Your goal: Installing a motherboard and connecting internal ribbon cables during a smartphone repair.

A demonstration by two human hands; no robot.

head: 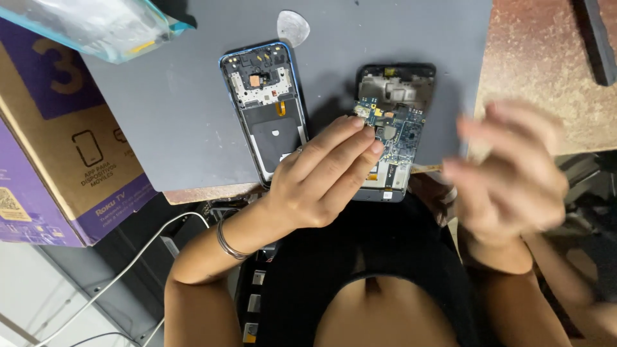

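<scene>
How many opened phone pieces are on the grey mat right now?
2. The blue-edged back cover lies left of centre; the phone body with exposed circuit board lies to its right, with the left hand resting on its lower part. More might be hidden under the hands.

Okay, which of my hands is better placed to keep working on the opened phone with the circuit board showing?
Left. Your left hand has fingertips already on the opened phone, beside its circuit board. Your right hand is blurred and off the grey mat.
</scene>
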